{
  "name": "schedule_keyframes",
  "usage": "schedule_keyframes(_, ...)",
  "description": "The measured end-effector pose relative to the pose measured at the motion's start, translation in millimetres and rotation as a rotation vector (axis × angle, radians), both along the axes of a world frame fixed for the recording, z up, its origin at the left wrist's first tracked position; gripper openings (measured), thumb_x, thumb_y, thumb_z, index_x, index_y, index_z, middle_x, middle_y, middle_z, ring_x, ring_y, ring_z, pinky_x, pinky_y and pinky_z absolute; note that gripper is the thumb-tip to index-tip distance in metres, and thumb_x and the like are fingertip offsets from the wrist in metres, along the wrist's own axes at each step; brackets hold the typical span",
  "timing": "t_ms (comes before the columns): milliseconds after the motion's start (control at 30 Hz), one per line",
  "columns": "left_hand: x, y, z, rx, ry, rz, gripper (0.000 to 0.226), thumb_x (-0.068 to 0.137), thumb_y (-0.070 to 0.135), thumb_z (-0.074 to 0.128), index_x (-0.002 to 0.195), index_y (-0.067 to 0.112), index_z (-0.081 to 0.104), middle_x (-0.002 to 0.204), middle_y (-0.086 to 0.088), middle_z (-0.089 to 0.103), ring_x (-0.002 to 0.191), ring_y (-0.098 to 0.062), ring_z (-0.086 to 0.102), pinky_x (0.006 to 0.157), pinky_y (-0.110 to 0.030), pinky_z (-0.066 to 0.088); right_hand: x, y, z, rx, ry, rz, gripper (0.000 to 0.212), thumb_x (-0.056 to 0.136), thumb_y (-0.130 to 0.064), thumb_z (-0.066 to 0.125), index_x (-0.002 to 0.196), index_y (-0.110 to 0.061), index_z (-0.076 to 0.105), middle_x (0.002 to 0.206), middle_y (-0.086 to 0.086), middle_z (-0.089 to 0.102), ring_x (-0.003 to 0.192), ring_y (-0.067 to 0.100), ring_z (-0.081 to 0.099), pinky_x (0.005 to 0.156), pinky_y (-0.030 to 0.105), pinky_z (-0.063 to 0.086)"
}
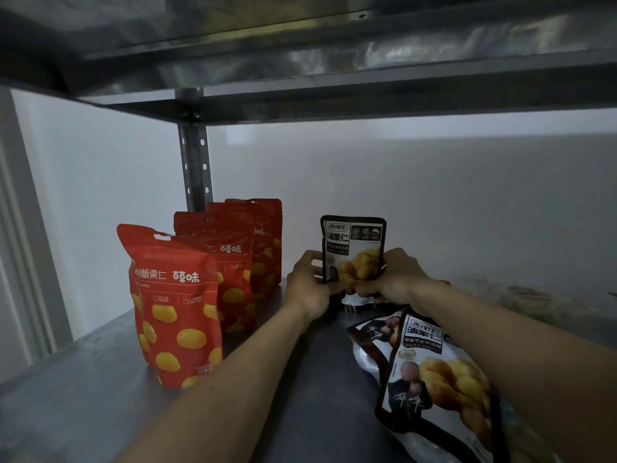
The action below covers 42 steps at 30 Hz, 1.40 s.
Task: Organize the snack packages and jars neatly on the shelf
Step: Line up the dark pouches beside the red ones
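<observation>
Well to the left of the black-and-white pouch, a row of glossy red stand-up pouches runs front to back on the dull grey metal shelf. They are sealed, so their contents stay hidden; yellow rounded kernels are printed on the smooth, slightly puffed plastic, and the front one has a hang-hole at its top. Behind that row, up and left of the black-and-white pouch, a perforated steel post rises to the shiny underside of the upper shelf, with a plain white wall at the back.

The black-and-white pouch itself stands upright towards the back of the shelf, flat, rectangular with rounded corners, dark-edged and printed with yellow kernels. The left hand curls its grip round the pouch's lower left edge. The right hand pinches its lower right side, fingers bent.

In front and to the right of it, more lying pouches of the same print overlap in a loose heap on the shelf, crinkled and shiny, under the right forearm.
</observation>
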State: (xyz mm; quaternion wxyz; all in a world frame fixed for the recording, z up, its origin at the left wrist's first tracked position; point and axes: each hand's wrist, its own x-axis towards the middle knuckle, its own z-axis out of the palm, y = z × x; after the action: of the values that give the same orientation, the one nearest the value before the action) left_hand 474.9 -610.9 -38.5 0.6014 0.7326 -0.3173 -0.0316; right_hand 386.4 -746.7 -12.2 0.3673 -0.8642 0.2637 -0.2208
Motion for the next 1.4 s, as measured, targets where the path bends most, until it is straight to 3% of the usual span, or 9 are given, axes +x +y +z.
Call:
schedule_keyframes(367,-1,5,2,0.009,-0.017,0.009,0.062,0.072,0.01,0.082,0.124,0.018,0.05,0.112,-0.005,0.063,0.092,-0.019,0.063,0.086,-0.039,0.056,-4,2,10,-0.042,0.063,0.022,0.074,0.054,-0.022,0.094,0.118,-0.009,0.06,0.109,0.011,0.067,0.101,0.027,0.065,0.088,0.041,0.057)
schedule_keyframes(533,0,10,8,0.006,-0.06,0.04,0.072,0.07,0.016,0.084,0.131,0.017,0.046,0.118,-0.006,0.057,0.103,-0.021,0.057,0.083,-0.034,0.054,-23,-8,28,-0.138,0.066,-0.027,0.058,0.064,-0.009,0.088,0.115,-0.008,0.06,0.113,0.01,0.064,0.105,0.022,0.06,0.082,0.027,0.05)
schedule_keyframes(733,-4,14,12,0.042,-0.116,0.074,0.075,0.069,0.023,0.085,0.133,0.017,0.046,0.122,-0.005,0.056,0.104,-0.02,0.056,0.077,-0.028,0.051,-41,-16,28,-0.227,0.202,0.0,0.057,0.069,-0.011,0.086,0.119,-0.009,0.058,0.12,0.009,0.059,0.11,0.022,0.056,0.082,0.025,0.047)
schedule_keyframes(867,-11,17,15,0.053,-0.164,0.098,0.072,0.068,0.026,0.085,0.129,0.017,0.048,0.11,-0.002,0.056,0.095,-0.018,0.056,0.065,-0.022,0.045,-49,-18,32,-0.277,0.211,0.0,0.053,0.073,-0.017,0.084,0.118,-0.01,0.058,0.121,0.008,0.058,0.105,0.02,0.055,0.08,0.024,0.045)
schedule_keyframes(1000,-22,23,18,0.072,-0.187,0.079,0.05,0.069,0.031,0.084,0.109,0.019,0.056,0.089,0.003,0.06,0.08,-0.013,0.058,0.058,-0.02,0.042,-59,-15,38,-0.326,0.208,-0.02,0.047,0.076,-0.024,0.082,0.115,-0.007,0.061,0.122,0.009,0.058,0.11,0.024,0.055,0.081,0.026,0.044)
schedule_keyframes(1067,-27,25,19,0.124,-0.166,0.005,0.043,0.071,0.037,0.082,0.104,0.018,0.061,0.093,0.0,0.063,0.085,-0.015,0.06,0.064,-0.022,0.045,-67,-12,43,-0.321,0.228,-0.041,0.049,0.077,-0.029,0.08,0.116,-0.005,0.062,0.122,0.009,0.058,0.112,0.025,0.055,0.079,0.025,0.042)
schedule_keyframes(1200,-38,30,18,0.318,-0.094,-0.215,0.041,0.073,0.054,0.073,0.098,0.022,0.067,0.11,0.0,0.064,0.106,-0.018,0.058,0.094,-0.033,0.047,-82,-7,46,-0.311,0.348,-0.067,0.058,0.078,-0.04,0.077,0.118,-0.001,0.06,0.12,0.012,0.062,0.108,0.027,0.059,0.077,0.027,0.047)
schedule_keyframes(1300,-46,30,14,0.371,-0.082,-0.263,0.043,0.071,0.057,0.073,0.099,0.024,0.068,0.11,0.0,0.064,0.107,-0.018,0.059,0.098,-0.037,0.047,-89,-3,39,-0.32,0.395,-0.073,0.058,0.081,-0.042,0.074,0.12,-0.003,0.059,0.121,0.012,0.061,0.107,0.026,0.059,0.076,0.028,0.047)
schedule_keyframes(1400,-53,30,9,0.337,-0.078,-0.254,0.044,0.074,0.054,0.073,0.103,0.022,0.066,0.107,-0.003,0.064,0.103,-0.02,0.06,0.097,-0.042,0.048,-92,1,35,-0.36,0.371,-0.073,0.05,0.086,-0.04,0.069,0.118,-0.001,0.063,0.123,0.013,0.061,0.11,0.027,0.058,0.087,0.03,0.05)
